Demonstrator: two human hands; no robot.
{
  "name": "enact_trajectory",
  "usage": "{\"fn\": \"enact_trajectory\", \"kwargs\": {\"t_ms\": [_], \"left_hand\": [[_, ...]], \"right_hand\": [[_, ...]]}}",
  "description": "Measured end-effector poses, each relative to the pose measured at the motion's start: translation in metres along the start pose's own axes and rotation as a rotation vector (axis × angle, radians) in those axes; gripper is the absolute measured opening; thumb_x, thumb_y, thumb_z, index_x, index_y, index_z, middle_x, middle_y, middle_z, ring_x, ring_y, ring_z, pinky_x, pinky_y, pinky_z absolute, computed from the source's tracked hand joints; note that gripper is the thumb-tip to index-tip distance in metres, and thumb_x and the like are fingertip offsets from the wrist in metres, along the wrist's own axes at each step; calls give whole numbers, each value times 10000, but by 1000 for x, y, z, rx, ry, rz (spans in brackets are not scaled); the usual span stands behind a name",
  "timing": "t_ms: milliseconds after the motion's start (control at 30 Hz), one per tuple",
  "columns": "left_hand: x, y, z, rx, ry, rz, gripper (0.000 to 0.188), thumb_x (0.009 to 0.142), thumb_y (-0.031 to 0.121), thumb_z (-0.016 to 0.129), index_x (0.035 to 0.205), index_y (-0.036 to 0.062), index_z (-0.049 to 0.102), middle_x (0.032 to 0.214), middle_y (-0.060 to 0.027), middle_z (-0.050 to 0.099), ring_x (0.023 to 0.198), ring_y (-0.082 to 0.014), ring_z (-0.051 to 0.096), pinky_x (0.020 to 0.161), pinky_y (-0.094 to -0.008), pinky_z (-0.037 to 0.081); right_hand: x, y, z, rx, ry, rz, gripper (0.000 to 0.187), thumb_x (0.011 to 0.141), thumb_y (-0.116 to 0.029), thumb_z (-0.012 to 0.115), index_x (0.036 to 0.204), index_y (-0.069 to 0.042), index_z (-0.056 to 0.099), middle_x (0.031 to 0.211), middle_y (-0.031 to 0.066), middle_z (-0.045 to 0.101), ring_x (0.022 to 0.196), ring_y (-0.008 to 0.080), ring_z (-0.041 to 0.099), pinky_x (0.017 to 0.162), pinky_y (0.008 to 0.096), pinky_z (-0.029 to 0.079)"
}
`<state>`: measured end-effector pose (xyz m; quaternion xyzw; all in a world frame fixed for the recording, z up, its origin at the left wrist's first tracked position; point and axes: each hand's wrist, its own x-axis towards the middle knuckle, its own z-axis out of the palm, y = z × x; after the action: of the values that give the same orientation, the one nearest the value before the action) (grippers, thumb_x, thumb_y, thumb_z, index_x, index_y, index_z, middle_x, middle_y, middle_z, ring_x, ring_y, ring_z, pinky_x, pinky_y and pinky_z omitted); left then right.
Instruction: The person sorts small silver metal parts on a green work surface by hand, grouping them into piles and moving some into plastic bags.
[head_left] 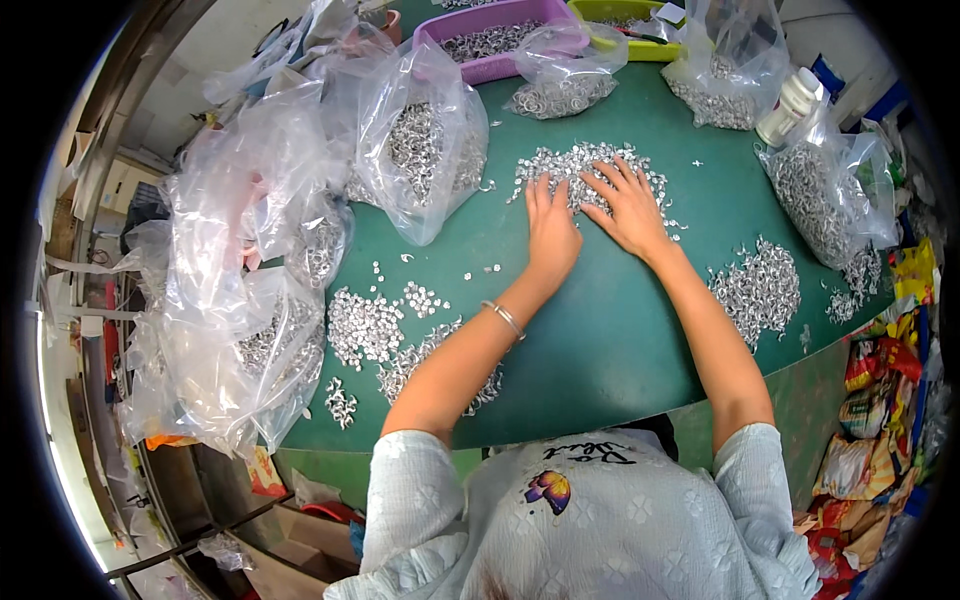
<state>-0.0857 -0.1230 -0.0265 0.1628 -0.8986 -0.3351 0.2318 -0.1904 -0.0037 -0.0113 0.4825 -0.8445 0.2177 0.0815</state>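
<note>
A spread heap of small silvery metal pieces (pixel 572 160) lies on the green table, in front of both my hands. My left hand (pixel 553 228) rests at its near edge, fingers stretched forward and their tips touching the pieces. Over the heap's right part lies my right hand (pixel 634 210), palm down, with its fingers spread apart. Neither hand shows anything gripped in it. What lies beneath the palms is hidden, and the pieces are too small for their exact kind to be told.
More metal pieces lie in piles at the left (pixel 365 328) and right (pixel 757 290). Filled clear plastic bags (pixel 420 150) crowd the left side; another bag (pixel 830 200) sits at the right, near a white bottle (pixel 790 105). Purple (pixel 490 68) and green (pixel 650 48) baskets stand behind.
</note>
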Motion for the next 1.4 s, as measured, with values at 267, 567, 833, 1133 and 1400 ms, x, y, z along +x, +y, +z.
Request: {"fn": "enact_trajectory", "kwargs": {"t_ms": [267,567,833,1133,1400], "left_hand": [[-30,21,-16,-251,-45,134,504,763,-179,427,1242,-49,510,1319,-237,479,1263,-395,433,1095,-427,326],[-91,33,-56,-46,-210,196,452,835,-82,508,1282,-17,490,1394,-182,441,1304,-398,391,1101,-475,316],[-117,45,-49,229,-337,304,456,847,13,583,1295,24,501,1455,-163,367,1349,-474,271,1095,-516,311],[-142,47,-59,53,-304,255,414,817,-29,597,1224,29,546,1406,-141,441,1334,-412,353,1085,-568,300],[-132,62,-72,79,-143,75,420,814,40,646,1222,84,556,1262,-157,491,1173,-369,456,951,-502,382]], "right_hand": [[-36,-15,-22,270,-90,-88,514,848,-270,633,1303,-57,523,1420,96,448,1370,341,322,1124,496,234],[-98,-34,-76,233,-298,-252,376,807,-83,627,1182,-53,612,1367,70,514,1380,286,345,1145,507,231],[-121,-32,-77,303,-34,54,408,838,-168,661,1229,-77,592,1348,142,509,1349,358,364,1108,466,281],[-111,-55,-58,113,-174,-54,368,876,-201,627,1232,-115,592,1375,69,483,1371,319,326,1116,543,218],[-110,-42,-64,236,138,176,193,777,-97,702,964,-64,673,1069,69,604,1046,262,522,886,372,378]]}}
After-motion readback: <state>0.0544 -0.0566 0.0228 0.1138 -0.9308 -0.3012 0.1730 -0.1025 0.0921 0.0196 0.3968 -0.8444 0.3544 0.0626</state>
